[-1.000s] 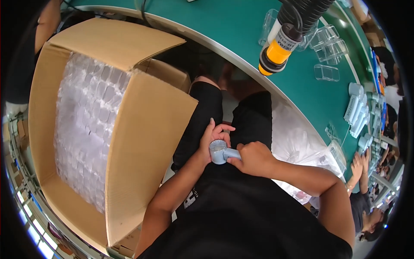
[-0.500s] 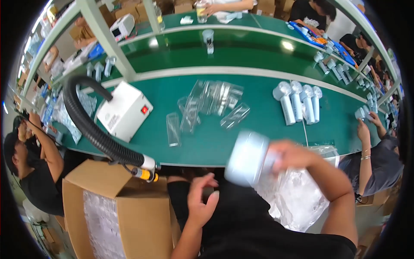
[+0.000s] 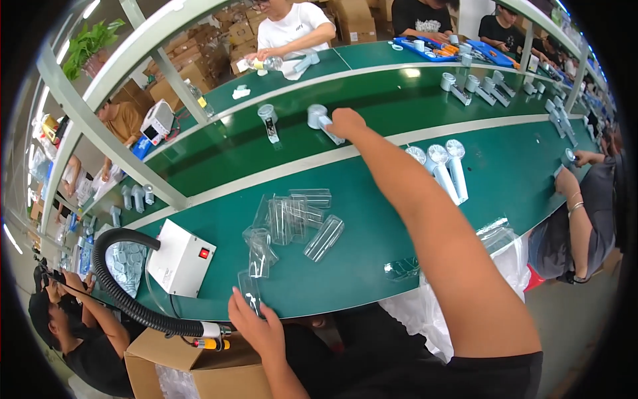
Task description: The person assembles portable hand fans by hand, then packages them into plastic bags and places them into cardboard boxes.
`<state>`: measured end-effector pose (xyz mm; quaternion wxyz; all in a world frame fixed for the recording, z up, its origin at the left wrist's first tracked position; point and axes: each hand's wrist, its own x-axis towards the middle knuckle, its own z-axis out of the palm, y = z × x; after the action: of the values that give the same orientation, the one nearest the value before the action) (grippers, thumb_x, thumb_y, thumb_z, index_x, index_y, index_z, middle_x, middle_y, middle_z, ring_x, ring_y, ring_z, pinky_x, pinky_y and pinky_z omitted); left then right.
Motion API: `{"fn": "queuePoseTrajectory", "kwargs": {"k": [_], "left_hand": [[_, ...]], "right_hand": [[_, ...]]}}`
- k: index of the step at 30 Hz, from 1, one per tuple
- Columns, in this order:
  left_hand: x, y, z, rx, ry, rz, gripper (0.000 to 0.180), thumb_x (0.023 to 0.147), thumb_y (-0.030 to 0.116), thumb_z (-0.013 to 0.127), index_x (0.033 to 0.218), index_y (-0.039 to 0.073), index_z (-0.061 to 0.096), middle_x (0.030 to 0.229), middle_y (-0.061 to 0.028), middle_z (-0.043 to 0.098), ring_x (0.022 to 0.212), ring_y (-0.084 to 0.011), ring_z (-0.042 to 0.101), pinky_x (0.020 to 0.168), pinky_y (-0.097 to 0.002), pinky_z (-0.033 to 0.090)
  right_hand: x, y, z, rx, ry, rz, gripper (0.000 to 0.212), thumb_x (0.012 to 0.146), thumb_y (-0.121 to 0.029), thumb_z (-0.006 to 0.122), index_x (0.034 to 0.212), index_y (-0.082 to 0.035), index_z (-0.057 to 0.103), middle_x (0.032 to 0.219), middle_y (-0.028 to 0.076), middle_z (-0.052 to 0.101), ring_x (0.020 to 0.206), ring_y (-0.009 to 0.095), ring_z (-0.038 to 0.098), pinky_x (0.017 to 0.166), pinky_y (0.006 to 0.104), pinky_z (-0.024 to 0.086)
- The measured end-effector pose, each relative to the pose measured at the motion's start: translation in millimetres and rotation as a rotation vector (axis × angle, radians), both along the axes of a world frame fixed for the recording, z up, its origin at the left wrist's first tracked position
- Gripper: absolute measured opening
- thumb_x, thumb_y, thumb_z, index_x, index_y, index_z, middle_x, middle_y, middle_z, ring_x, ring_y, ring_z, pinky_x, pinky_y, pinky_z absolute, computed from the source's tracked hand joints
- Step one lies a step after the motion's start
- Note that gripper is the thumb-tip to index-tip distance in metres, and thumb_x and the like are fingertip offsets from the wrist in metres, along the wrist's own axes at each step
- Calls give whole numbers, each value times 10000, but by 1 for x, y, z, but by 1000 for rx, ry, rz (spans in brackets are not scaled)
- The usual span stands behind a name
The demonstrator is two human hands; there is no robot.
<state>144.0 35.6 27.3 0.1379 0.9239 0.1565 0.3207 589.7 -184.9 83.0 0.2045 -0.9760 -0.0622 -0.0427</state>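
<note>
My right hand [image 3: 347, 125] reaches far over the table to the dark green belt. Its fingers are closed at the handle end of a pale blue handheld fan [image 3: 318, 116], whose round head points away from me. My left hand [image 3: 258, 330] is at the near table edge, thumb and fingers on either side of a clear plastic sleeve [image 3: 249, 291]. Beyond it lies a loose heap of similar clear sleeves [image 3: 287, 218], with one sleeve [image 3: 324, 238] apart to the right. Several pale blue fans, such as one fan [image 3: 438, 159], lie just right of my forearm.
A white box machine [image 3: 179, 259] with a black ribbed hose [image 3: 109, 272] stands at the left. Below it is an open cardboard box [image 3: 226, 376]. Another fan [image 3: 267, 114] lies on the belt [image 3: 219, 143]. A plastic bag [image 3: 425, 316] hangs by my right side. Co-workers sit around.
My right hand has carried the fan from near my lap out to the belt. My left hand has risen from my lap to a clear sleeve. The view has shifted.
</note>
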Motion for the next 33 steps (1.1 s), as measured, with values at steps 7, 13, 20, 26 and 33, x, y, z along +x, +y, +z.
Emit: {"fn": "queuePoseTrajectory", "kwargs": {"k": [7, 13, 20, 26, 33], "left_hand": [[-127, -28, 3, -1378, -197, -77, 740, 897, 183, 638, 1493, -12, 244, 1429, -199, 414, 1018, -267, 603, 803, -384, 567], [-111, -10, -5, -2128, -382, -593, 812, 808, 87, 632, 1509, 119, 222, 1283, -189, 501, 1047, -278, 574, 846, -436, 570], [-91, 30, -12, -2094, -380, -408, 442, 998, 369, 465, 1360, 117, 443, 833, -63, 612, 622, -175, 553, 619, -374, 485], [-83, 37, -21, -2050, -475, -499, 356, 1003, 250, 498, 1285, 32, 485, 987, -65, 609, 857, -170, 593, 734, -327, 504], [-174, 16, 3, -1953, -465, -350, 548, 974, 288, 510, 1432, 43, 338, 983, -102, 588, 802, -183, 597, 695, -350, 539]], "right_hand": [[-200, -79, 59, -23, -318, 263, 334, 843, -380, 626, 847, -54, 697, 805, 155, 682, 790, 347, 660, 676, 454, 524], [-242, -105, 25, -410, -139, 49, 432, 820, -440, 653, 703, -25, 682, 711, 160, 672, 695, 323, 673, 610, 435, 529], [-291, -56, 1, 332, -264, 80, 307, 859, -313, 614, 906, -9, 600, 763, 163, 674, 623, 266, 662, 580, 384, 531], [-434, 40, -1, 1179, 732, 260, 279, 963, -258, 520, 1113, -28, 472, 766, 156, 650, 548, 188, 634, 464, 294, 538], [-467, 165, -35, 1255, 1078, 361, 313, 961, -190, 529, 1221, -16, 521, 1031, 139, 661, 894, 212, 666, 745, 337, 572]]}}
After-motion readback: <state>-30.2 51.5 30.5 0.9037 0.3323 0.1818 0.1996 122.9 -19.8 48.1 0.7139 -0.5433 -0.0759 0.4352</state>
